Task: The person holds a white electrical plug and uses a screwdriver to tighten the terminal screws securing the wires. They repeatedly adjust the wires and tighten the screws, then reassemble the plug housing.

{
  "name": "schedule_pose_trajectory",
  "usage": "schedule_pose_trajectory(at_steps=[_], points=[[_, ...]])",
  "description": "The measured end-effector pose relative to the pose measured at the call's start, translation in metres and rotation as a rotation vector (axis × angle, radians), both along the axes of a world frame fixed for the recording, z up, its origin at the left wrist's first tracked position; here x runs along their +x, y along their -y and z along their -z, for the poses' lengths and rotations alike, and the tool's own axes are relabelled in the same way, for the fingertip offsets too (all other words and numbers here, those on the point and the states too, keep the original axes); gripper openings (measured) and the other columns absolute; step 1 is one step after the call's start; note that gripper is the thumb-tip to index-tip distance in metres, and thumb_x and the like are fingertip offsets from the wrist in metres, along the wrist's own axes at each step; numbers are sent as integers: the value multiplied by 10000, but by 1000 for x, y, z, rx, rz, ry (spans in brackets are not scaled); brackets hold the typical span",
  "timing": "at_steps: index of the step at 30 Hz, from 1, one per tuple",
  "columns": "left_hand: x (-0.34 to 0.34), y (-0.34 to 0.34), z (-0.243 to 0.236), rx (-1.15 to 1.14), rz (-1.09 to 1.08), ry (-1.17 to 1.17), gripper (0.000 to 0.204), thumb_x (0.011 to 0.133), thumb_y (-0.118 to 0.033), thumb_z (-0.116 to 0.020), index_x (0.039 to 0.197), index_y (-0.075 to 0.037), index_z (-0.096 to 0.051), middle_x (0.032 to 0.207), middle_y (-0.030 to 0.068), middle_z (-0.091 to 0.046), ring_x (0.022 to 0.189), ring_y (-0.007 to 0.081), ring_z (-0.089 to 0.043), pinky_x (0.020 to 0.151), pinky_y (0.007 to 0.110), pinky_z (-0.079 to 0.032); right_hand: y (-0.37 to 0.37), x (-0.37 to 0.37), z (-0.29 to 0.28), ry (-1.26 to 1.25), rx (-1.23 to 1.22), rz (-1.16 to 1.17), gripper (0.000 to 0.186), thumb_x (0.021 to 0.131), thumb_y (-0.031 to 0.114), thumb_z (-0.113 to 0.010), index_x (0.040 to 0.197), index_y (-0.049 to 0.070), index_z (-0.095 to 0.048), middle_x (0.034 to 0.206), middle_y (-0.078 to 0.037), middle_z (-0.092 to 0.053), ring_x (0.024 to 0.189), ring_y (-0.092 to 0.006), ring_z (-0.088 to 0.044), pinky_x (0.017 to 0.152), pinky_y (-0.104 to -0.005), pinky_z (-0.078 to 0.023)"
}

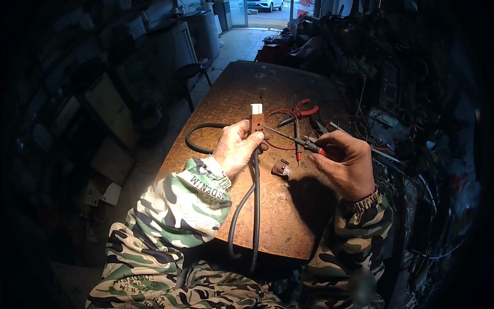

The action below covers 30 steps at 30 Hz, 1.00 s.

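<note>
My left hand [235, 150] is closed round a brown block-shaped electrical fitting [257, 121] with small dark holes in its face and a pale upper end. Its thumb presses on the lower part of the face. A black cable [256, 206] hangs below this hand toward the table's near edge, and a loop of black cable lies to its left. Between thumb and fingers, my right hand [349, 166] grips a screwdriver [288, 136] with a dark and red handle. The screwdriver's thin shaft points left, with its tip at or close to the fitting's right side; contact is unclear.
On the wooden table [206, 170] lie a red-tipped test probe [298, 152], a red wire loop, red-handled pliers [309, 110] and a small brown piece [281, 168]. Dark clutter and wires crowd the right side. A stool [190, 71] stands beyond the table's left edge.
</note>
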<state>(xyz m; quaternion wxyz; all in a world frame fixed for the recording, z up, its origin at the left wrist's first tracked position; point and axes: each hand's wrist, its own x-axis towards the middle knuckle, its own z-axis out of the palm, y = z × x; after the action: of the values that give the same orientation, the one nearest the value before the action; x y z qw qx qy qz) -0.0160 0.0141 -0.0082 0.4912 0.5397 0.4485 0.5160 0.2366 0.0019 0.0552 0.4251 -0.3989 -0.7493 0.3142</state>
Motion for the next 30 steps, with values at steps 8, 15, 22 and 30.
schedule_pose_trajectory(at_steps=[8, 15, 22, 30], points=[[2, 3, -9, -21, -65, -139, 255, 974, -173, -647, 1097, 49, -623, 872, 80, -684, 760, 123, -664, 661, 257, -553, -1, -2, 1, 84, 60, 35, 137, 783, -15, -732, 913, -40, -696, 785, -92, -691, 723, -129, -686, 640, -251, -543], [5, 6, -13, 68, -139, -314, 211, 976, -130, -621, 1049, 67, -613, 872, 96, -691, 741, 125, -681, 645, 252, -559, 4, -9, -4, -59, 52, 37, 194, 772, -8, -715, 961, -34, -682, 882, -93, -660, 823, -153, -682, 736, -262, -549], [4, 4, -10, 17, -139, -267, 210, 976, -113, -611, 1053, 83, -603, 920, 136, -712, 789, 167, -716, 674, 269, -584, 1, -11, 8, -67, 218, 70, 200, 803, -18, -758, 986, -29, -679, 886, -108, -691, 770, -159, -702, 688, -246, -556], [-1, 4, -2, 72, -139, -236, 201, 994, -93, -575, 1091, 81, -596, 926, 142, -715, 824, 176, -714, 727, 276, -582, 2, -10, 7, -24, 222, 48, 125, 861, 56, -745, 931, -34, -694, 786, -108, -693, 679, -147, -682, 582, -245, -512]])
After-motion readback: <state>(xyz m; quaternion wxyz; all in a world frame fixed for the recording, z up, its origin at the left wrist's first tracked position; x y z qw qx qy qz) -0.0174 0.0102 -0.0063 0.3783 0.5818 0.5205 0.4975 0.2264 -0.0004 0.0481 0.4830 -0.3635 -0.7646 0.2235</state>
